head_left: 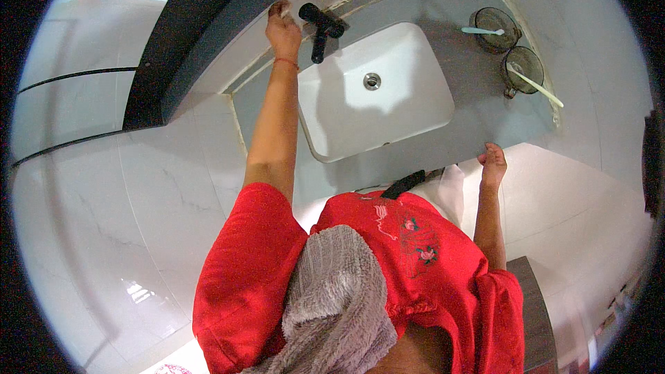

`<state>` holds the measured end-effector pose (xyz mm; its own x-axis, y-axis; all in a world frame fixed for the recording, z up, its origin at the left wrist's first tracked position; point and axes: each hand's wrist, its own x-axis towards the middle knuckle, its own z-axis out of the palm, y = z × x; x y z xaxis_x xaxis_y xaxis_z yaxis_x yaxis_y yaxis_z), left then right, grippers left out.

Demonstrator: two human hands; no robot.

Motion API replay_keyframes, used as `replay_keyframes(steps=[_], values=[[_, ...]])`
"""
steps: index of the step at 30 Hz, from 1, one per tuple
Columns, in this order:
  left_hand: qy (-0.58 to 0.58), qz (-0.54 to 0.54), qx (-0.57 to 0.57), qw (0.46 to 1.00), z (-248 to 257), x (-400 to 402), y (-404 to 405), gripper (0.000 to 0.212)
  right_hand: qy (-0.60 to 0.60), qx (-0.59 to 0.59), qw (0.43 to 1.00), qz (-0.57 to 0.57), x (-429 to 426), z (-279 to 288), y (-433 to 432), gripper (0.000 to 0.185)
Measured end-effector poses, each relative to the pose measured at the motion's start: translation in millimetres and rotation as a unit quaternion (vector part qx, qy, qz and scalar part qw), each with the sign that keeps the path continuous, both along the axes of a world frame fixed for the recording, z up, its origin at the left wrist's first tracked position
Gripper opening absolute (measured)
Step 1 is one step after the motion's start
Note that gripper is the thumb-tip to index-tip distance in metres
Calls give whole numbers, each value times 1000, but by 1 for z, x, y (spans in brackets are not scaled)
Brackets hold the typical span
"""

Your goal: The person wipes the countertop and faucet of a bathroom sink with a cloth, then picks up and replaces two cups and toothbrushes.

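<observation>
My left hand (283, 26) reaches up beside the black faucet (321, 30), close to the pale wall strip under a dark cabinet. Its fingers are bent, and a small whitish patch shows among them; whether that is something held cannot be told. A red string circles this wrist. Below the faucet spout lies a white rectangular sink basin (363, 130) with a metal drain (372, 81); no water stream is visible. At the front edge of the grey countertop (415, 148), my right hand (493, 163) has its fingers curled in, with nothing visible in them.
Two translucent dark mugs stand at the countertop's right end. The rear mug (486, 44) carries a light blue toothbrush (480, 30), the front mug (535, 59) a pale yellow toothbrush (540, 88). A dark cabinet edge (182, 47) overhangs on the left. A grey plush towel (337, 280) hangs over my red shirt.
</observation>
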<state>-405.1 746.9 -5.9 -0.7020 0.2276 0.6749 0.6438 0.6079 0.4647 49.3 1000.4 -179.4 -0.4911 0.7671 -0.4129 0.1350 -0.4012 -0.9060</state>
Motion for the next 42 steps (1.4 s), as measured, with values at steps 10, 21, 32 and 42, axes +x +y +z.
replay_keyframes(steps=[10,21,32,42], values=[[-334,52,321,885,-101,10,-42,27,-8,-4,1000,-7,-2,14,-4,15],[-143,-2,-14,990,-214,-31,-89,14,-162,323,932,-30,-35,33,12,18],[-28,-3,-352,935,-162,87,-6,35,-281,580,762,59,-59,8,10,24],[-9,103,-439,893,-134,24,103,45,-279,582,760,79,-56,3,13,28]])
